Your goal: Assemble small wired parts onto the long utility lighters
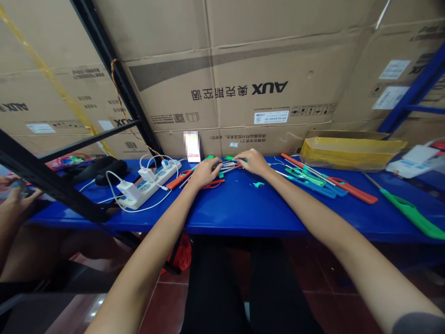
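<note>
On the blue table lies a pile of loose lighter parts [228, 164], with thin metal tubes and red and green plastic pieces. My left hand [205, 172] is at the pile's left side, its fingers bent together over the parts. From the right, my right hand [255, 162] reaches in with thumb and fingertips pinched. What either hand holds is too small to make out. Beside my left hand lies an orange-red lighter handle [179, 179]. A red piece with a loop [213, 184] is just below that hand. A green scrap [258, 184] lies nearer the table's front edge.
Long-nosed lighters, including a red one [354, 190], a blue one [318, 186] and a green one [412, 213], lie rightward. A power strip [153, 183] with chargers and a lit phone [192, 147] stand left. A yellow-taped box [351, 152] sits behind. Another person's hand [21, 197] is far left.
</note>
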Available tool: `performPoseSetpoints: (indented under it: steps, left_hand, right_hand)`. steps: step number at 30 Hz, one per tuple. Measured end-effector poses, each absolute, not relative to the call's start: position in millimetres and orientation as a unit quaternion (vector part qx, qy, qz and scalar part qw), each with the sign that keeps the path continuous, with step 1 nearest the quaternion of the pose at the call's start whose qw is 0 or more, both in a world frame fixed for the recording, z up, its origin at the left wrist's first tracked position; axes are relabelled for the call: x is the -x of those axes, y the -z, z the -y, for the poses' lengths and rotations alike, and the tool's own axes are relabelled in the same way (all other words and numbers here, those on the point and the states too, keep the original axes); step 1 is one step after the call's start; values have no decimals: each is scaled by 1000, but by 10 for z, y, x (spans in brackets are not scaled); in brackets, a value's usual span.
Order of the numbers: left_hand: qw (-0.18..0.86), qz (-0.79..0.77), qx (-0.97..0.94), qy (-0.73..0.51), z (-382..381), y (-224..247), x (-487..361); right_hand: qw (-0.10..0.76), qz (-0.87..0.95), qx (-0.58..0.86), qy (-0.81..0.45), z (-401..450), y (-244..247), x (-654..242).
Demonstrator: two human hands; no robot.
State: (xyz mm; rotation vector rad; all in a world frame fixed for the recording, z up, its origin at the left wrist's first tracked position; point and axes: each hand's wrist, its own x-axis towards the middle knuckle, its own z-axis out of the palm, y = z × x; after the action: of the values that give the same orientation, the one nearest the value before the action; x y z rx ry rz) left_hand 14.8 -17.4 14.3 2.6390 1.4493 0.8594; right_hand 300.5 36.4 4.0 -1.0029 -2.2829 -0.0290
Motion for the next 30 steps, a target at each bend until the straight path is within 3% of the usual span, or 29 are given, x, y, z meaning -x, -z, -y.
performPoseSetpoints:
  steps: [12, 30]
  left_hand:
    - [-6, -475, -835, -276, 113, -67, -137]
    - [21, -448, -855, -259, 132, -67, -165]
  right_hand:
    - [257, 889, 379, 26, -308, -73, -2973]
    - [253, 910, 322, 68, -192, -26, -2841]
